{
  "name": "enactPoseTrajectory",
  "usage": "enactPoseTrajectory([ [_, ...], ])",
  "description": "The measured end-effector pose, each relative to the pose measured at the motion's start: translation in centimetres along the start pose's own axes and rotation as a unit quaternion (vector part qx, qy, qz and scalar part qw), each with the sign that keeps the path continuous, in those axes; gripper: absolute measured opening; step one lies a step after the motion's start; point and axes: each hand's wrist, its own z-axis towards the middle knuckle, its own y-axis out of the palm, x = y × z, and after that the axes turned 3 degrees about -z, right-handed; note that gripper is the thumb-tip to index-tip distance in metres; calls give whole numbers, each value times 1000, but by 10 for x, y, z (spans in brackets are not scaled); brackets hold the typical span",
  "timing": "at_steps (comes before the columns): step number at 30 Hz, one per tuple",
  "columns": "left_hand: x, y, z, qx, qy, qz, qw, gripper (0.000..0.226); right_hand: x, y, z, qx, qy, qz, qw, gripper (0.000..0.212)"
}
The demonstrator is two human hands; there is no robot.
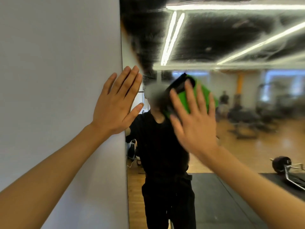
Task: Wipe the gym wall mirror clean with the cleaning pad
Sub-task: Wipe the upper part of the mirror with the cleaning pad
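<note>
Pressing the green cleaning pad [194, 98] against the mirror [231, 47] at frame centre, the right hand [196, 126] has fingers spread straight, while the left hand [115, 104] rests flat, fingers straight and together, on the white wall [57, 71].

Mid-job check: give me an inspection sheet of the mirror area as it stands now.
Surface: mirror, hazy streaks across its upper part.
Job's things: green cleaning pad with black strap, pressed flat to the glass.
Clutter: nothing seen on the glass.
Hands: left hand flat, straddling the white wall and the mirror's edge; right hand open, fingers spread on the pad.
Cables: thin white cord in reflection, low left.
Surroundings: reflected barbell, black mat, wooden floor.
</note>
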Motion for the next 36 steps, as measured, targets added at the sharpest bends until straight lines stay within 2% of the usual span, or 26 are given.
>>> enactPoseTrajectory([
  [2,-1,0,-1,-1,3,-1,1000,75,-19,8,-64,-47,-100,9,994,64],
  [4,-2,1,-2,-1,4,1,1000,75,0,9,-103,-78,-224,-31,971,69],
  [6,-2,1,-1,-4,2,1,1000,75,39,7,-103,-77,-257,-50,962,73],
  [8,-1,2,0,-6,2,2,1000,76,68,-1,-87,-74,-188,-45,978,72],
  [10,-2,3,-1,-7,2,10,1000,77,73,-6,-66,-51,-63,-38,996,67],
  [13,-3,3,1,-8,6,16,1000,78,16,-3,-34,4,109,-22,994,62],
  [15,-3,2,0,-1,10,14,1000,75,-43,5,-23,1,99,13,995,62],
  [17,-3,1,0,8,17,11,1000,71,-83,12,-27,-26,19,28,999,63],
  [20,-11,-8,3,10,37,12,999,64,-60,13,-39,-40,-88,3,995,61],
  [22,-19,-16,14,10,64,12,998,61,-27,8,-49,-43,-106,-4,993,63],
  [26,-28,-24,57,1,142,36,989,64,8,4,-66,-34,-43,-5,998,60],
  [30,-29,-24,114,-29,236,65,969,65,14,3,-79,-30,29,-5,999,62],
  [32,-31,-21,126,-30,264,74,961,64,0,5,-75,-24,125,0,992,63],
  [34,-32,-20,128,-18,270,80,959,62,-28,8,-52,-6,244,17,970,64],
  [35,-32,-20,127,-13,272,81,959,62,-47,9,-37,1,265,25,964,64],
  [36,-32,-20,126,-11,274,81,958,61,-70,10,-25,6,243,33,970,63],
])
